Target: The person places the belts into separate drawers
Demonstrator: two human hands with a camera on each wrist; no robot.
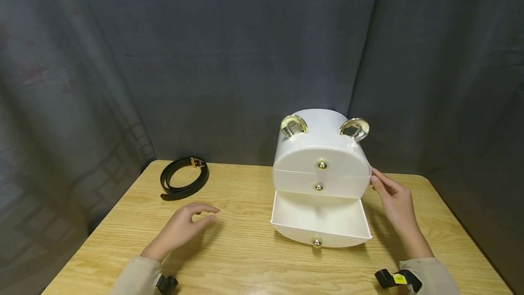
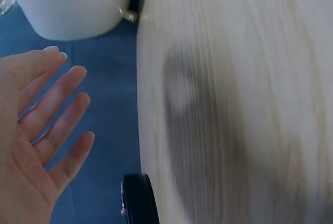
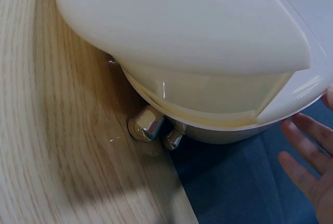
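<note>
A glossy white plastic drawer box (image 1: 321, 149) with a rounded, arch-shaped top stands on the right half of a pale wood-grain table (image 1: 245, 249), toward its far edge. Two shiny gold ear-shaped loops (image 1: 293, 125) rise from its top, and small round gold knobs (image 1: 322, 165) sit at the centre of each drawer front. The bottom drawer (image 1: 321, 222) is pulled out toward the near side, showing a smooth, bare white floor and a curved front wall with its own gold knob. In the right wrist view the box rests on short, polished metal feet (image 3: 146, 123) at the table's edge. The right hand (image 1: 395, 201) is at the box's right side, its grip spread with the fingers nearly straight and the fingertips (image 1: 374, 175) touching or just beside the wall where the upper drawers meet; contact cannot be told for sure. The left hand (image 1: 184, 226) hovers low over the table, left of the open drawer and well apart from it, palm down with the grip relaxed and loosely spread, holding nothing; the left wrist view shows its fingers (image 2: 57, 104) open and slightly fanned. A black leather belt (image 1: 184, 179) with a small gold buckle lies coiled in a loose ring at the far left of the table, beyond the left hand. Dark grey cloth (image 1: 204, 58) hangs in soft folds behind and beside the table.
</note>
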